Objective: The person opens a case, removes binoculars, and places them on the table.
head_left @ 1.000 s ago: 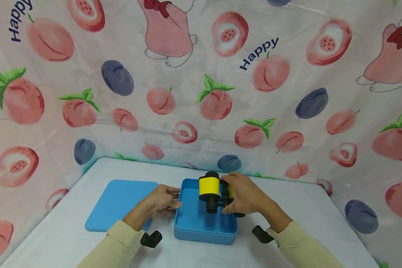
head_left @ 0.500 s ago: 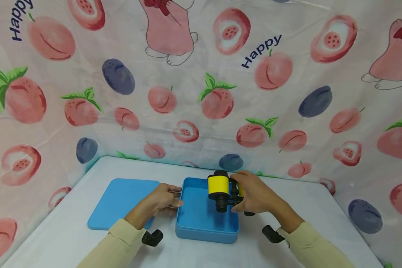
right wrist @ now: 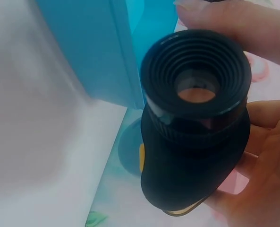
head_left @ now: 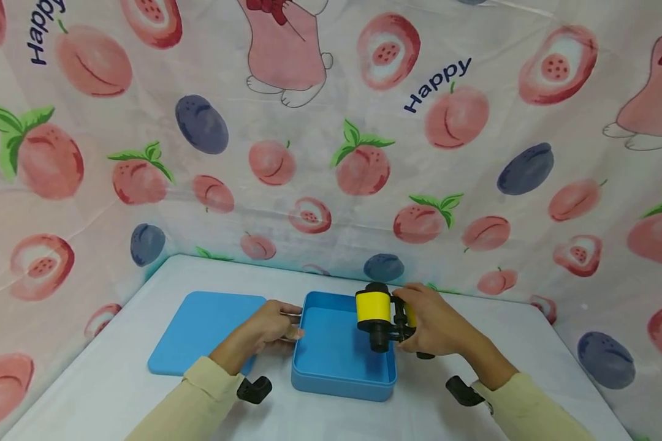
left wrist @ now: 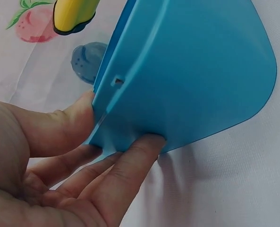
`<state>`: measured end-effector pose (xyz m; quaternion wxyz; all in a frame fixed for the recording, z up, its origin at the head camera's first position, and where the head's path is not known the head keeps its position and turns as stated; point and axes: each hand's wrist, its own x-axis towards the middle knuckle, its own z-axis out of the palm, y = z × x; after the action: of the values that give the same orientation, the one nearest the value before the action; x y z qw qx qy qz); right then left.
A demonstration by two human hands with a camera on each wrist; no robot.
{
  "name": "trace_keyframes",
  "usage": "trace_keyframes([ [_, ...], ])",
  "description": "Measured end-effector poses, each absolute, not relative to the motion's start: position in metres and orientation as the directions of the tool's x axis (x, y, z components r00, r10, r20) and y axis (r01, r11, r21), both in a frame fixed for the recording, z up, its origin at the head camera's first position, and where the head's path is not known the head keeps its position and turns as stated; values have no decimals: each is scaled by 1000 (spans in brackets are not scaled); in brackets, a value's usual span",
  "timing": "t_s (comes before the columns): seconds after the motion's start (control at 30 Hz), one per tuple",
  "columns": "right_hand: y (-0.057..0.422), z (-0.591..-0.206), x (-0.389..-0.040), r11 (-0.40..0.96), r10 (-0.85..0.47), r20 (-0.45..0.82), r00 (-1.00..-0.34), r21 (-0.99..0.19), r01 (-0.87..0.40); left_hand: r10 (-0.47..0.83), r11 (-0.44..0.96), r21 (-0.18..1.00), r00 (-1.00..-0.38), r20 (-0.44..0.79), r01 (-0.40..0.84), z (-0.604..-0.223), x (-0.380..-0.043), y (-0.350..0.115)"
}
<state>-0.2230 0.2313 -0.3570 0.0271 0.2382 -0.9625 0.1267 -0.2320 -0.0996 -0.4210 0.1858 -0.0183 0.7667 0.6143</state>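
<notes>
My right hand point(head_left: 437, 320) grips a pair of yellow and black binoculars point(head_left: 374, 308) over the right part of the blue box point(head_left: 342, 389). In the right wrist view, a black eyepiece point(right wrist: 196, 75) faces the camera, with fingers and thumb around the body. The binoculars' right barrel is mostly behind the hand. My left hand point(head_left: 270, 324) touches the box's left wall. Seen from the left wrist, its thumb rests at the rim and its fairly straight fingers point(left wrist: 135, 161) lie against the outside wall. The box is uncovered, and its visible floor is bare.
A flat blue lid point(head_left: 204, 324) lies left of the box, partly behind the left forearm. White cloth covers the table point(head_left: 485, 343), and a fruit-patterned curtain point(head_left: 320, 257) rises along its back. Black wrist camera mounts point(head_left: 255, 389) stick out from both sleeves.
The binoculars and my right hand have moved rightward, from over the box's middle toward its right wall. My left hand keeps its place at the box. The head view has shifted slightly.
</notes>
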Motion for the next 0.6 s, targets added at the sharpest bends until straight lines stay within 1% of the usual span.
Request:
trace_keyframes([
  [0.6, 247, -362, -220, 856, -443, 115, -889, -239, -458, 177, 260, 932, -936, -303, -253, -420, -229, -99],
])
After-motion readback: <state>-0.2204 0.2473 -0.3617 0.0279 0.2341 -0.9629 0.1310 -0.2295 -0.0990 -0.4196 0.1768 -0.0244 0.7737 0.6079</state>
